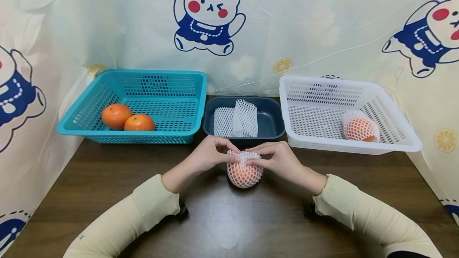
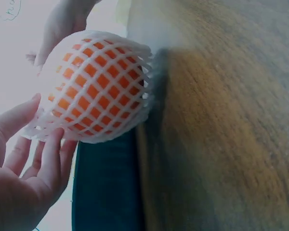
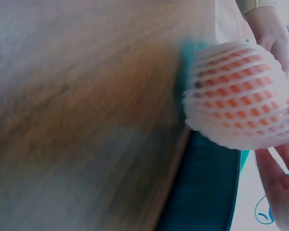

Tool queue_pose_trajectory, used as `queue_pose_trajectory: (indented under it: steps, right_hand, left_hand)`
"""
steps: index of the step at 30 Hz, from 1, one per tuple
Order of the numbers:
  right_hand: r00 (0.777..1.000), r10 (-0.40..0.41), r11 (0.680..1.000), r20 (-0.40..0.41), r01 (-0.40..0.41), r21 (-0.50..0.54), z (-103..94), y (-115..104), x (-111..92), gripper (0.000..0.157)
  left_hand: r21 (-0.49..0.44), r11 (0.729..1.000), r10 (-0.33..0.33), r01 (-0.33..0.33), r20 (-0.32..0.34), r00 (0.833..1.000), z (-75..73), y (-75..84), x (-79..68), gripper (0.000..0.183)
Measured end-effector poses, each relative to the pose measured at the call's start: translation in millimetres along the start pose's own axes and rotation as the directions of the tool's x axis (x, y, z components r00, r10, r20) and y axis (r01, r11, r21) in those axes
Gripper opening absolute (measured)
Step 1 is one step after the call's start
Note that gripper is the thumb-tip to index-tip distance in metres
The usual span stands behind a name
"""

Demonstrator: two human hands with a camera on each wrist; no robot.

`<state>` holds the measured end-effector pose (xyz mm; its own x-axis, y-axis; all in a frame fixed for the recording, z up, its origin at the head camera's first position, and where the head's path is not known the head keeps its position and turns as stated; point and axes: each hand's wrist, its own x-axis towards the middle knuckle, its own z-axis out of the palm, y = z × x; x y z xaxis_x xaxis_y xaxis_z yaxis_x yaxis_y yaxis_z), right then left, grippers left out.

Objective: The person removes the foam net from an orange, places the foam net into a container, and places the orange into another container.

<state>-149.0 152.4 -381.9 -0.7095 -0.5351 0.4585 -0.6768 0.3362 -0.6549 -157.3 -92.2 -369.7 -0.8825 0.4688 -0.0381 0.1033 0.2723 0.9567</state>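
White foam net (image 1: 245,170) over an orange fruit (image 2: 90,70), both hands at the top edge

Position: netted fruit mid-worktop (image 1: 233,226), on the near side of the dark blue tray (image 1: 271,120). Cannot tell whether its underside touches the surface or is held just above.

Grip: left hand (image 1: 209,156) pinches the net's upper edge, thumb against fingers; right hand (image 1: 281,159) pinches it from the opposite side.

Handling (my judgement): looks like a step of settling the net. Draw both sides up evenly and gently; a one-sided tug could stretch or tear such strands. Better to grip net than squeeze fruit. Worth checking the lower rim, which gapes in the left wrist view; an off-centre fruit might slip out there.

Appearance: rounded, bright orange skin showing through diamond gaps. Mesh spread wide over the flank, bunched and whiter at the top; lower edge ragged.
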Motion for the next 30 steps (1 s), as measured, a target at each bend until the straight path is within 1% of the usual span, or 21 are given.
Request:
queue_pose_trajectory:
  steps: [2,3,5,8,9,10,11,12,13,15,17,19,21,23,25,27,28,30]
  right_hand:
    - [0.995,-0.087,0.995,-0.055,0.084,-0.055,0.0,-0.1,-0.3,0.023]
    - [0.988,-0.134,0.988,-0.078,0.127,-0.083,0.1,1.0,-0.7,0.023]
    - [0.968,-0.228,0.968,-0.110,0.212,-0.136,0.5,3.5,-1.2,0.025]
    - [0.937,-0.329,0.936,-0.120,0.306,-0.175,1.3,7.5,-1.3,0.037]
    - [0.930,-0.349,0.929,-0.115,0.328,-0.170,1.5,8.4,-1.1,0.039]
    - [0.928,-0.358,0.927,-0.103,0.341,-0.154,1.6,9.5,-0.9,0.039]
    - [0.931,-0.354,0.931,-0.084,0.342,-0.131,1.6,10.3,-0.7,0.039]
    - [0.941,-0.334,0.940,-0.054,0.328,-0.094,1.3,10.7,-0.5,0.037]
    - [0.955,-0.295,0.954,-0.016,0.294,-0.060,0.9,11.0,-0.7,0.036]
    - [0.978,-0.197,0.980,0.069,0.198,-0.007,0.0,11.2,-1.2,0.041]
    - [0.984,-0.098,0.995,0.151,0.095,0.027,0.2,11.4,-1.7,0.043]
    - [0.981,-0.035,0.999,0.191,0.026,0.047,1.8,11.7,-2.5,0.039]
    - [0.983,-0.038,0.996,0.179,0.024,0.082,4.3,12.3,-2.5,0.027]
    - [0.989,-0.068,0.993,0.132,0.054,0.108,6.2,12.0,-2.5,0.019]
    - [0.993,-0.092,0.989,0.076,0.083,0.121,7.2,11.5,-2.5,0.019]
    - [0.995,-0.098,0.988,0.032,0.093,0.125,8.1,11.1,-2.6,0.020]
    - [0.996,-0.087,0.988,0.021,0.083,0.130,8.5,10.6,-2.7,0.020]
    - [0.998,-0.055,0.989,0.021,0.052,0.139,9.6,10.8,-3.2,0.020]
  left_hand:
    - [-0.009,1.000,0.018,-0.018,-0.031,0.999,0.0,2.3,-1.7,0.012]
    - [-0.014,1.000,0.026,-0.027,-0.045,0.999,0.0,3.0,-2.1,0.011]
    - [-0.032,0.999,0.035,-0.037,-0.070,0.997,-0.1,3.9,-2.7,0.012]
    - [-0.055,0.998,0.030,-0.035,-0.091,0.995,-0.5,3.9,-3.4,0.012]
    - [-0.063,0.997,0.028,-0.033,-0.094,0.995,-0.6,3.5,-3.4,0.012]
    - [-0.068,0.997,0.026,-0.032,-0.095,0.995,-0.5,3.0,-3.4,0.012]
    - [-0.069,0.997,0.027,-0.034,-0.095,0.995,-0.6,2.5,-3.5,0.012]
    - [-0.072,0.997,0.031,-0.037,-0.093,0.995,-0.5,1.8,-3.5,0.012]
    - [-0.070,0.997,0.033,-0.040,-0.092,0.995,-0.5,1.1,-3.6,0.012]
    - [-0.071,0.996,0.038,-0.045,-0.091,0.995,-0.6,0.0,-3.7,0.012]
    - [-0.067,0.997,0.040,-0.046,-0.092,0.995,-1.1,-0.4,-4.4,0.012]
    - [-0.067,0.997,0.035,-0.041,-0.084,0.996,-2.0,-0.4,-5.2,0.014]
    - [-0.044,0.998,0.036,-0.039,-0.059,0.998,-3.4,0.2,-5.9,0.020]
    - [-0.007,0.999,0.033,-0.033,-0.003,0.999,-5.2,0.3,-6.2,0.031]
    - [0.038,0.999,0.027,-0.031,0.086,0.996,-7.0,-0.4,-6.0,0.044]
    - [0.094,0.995,0.019,-0.035,0.170,0.985,-8.4,-1.6,-5.4,0.054]
    - [0.113,0.993,0.008,-0.031,0.198,0.980,-8.8,-2.3,-5.3,0.056]
    - [0.146,0.989,-0.008,-0.025,0.221,0.975,-9.2,-3.4,-5.9,0.050]
